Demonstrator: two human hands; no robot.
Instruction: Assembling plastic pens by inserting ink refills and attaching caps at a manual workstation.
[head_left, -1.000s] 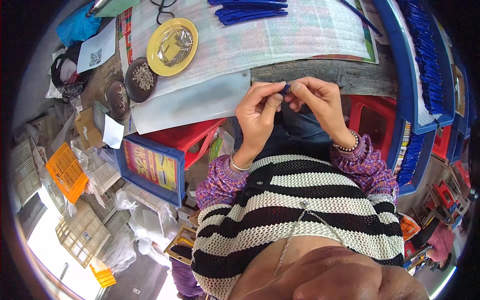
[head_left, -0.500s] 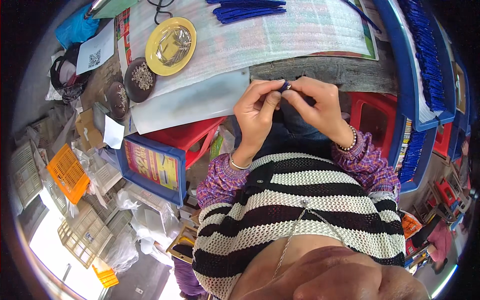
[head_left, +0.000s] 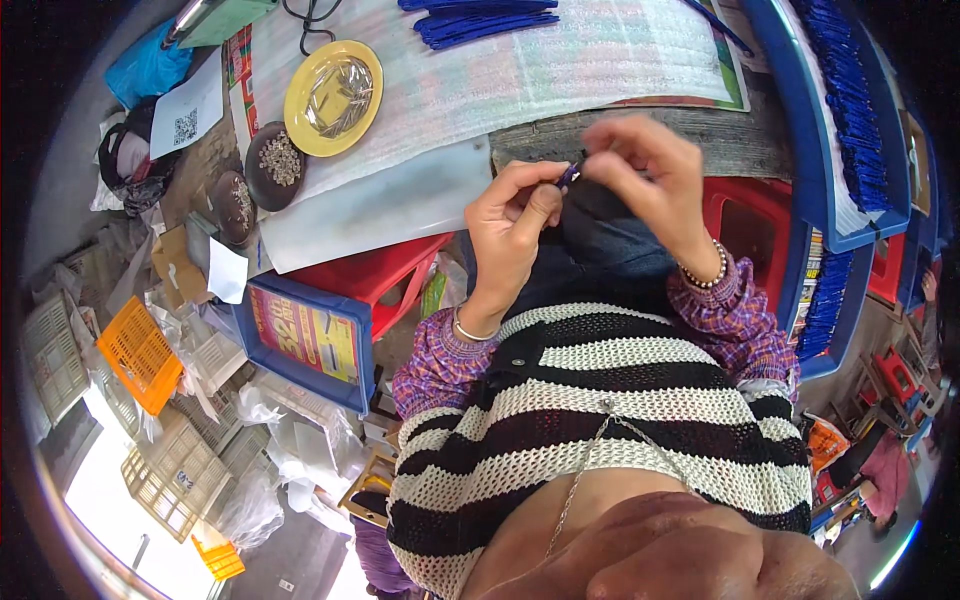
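Note:
Over the near edge of the table, my left hand (head_left: 510, 220) pinches a small dark blue strip (head_left: 569, 176) between thumb and forefinger. A tiny shiny bit shows at the strip's tip. My right hand (head_left: 650, 180) is just right of it, with thumb and fingers curled near the tip. Motion smears those fingers, so whether they hold anything is unclear. More blue strips (head_left: 485, 22) lie in a bundle at the far side of the table. To the left, a yellow plate (head_left: 365, 112) holds thin silvery metal pieces. Two dark dishes (head_left: 252, 190) beside it hold small pale bits.
White foam sheeting (head_left: 440, 90) covers the tabletop. Blue trays (head_left: 800, 110) with blue strips stand at the right. A red stool (head_left: 745, 215) is below the table edge, and a blue crate (head_left: 362, 385) is at lower left. Orange and beige baskets (head_left: 140, 350) are farther left.
My right hand has drawn up and slightly right, its fingers loosening from the strip's tip. My left hand keeps its pinch on the strip in nearly the same place.

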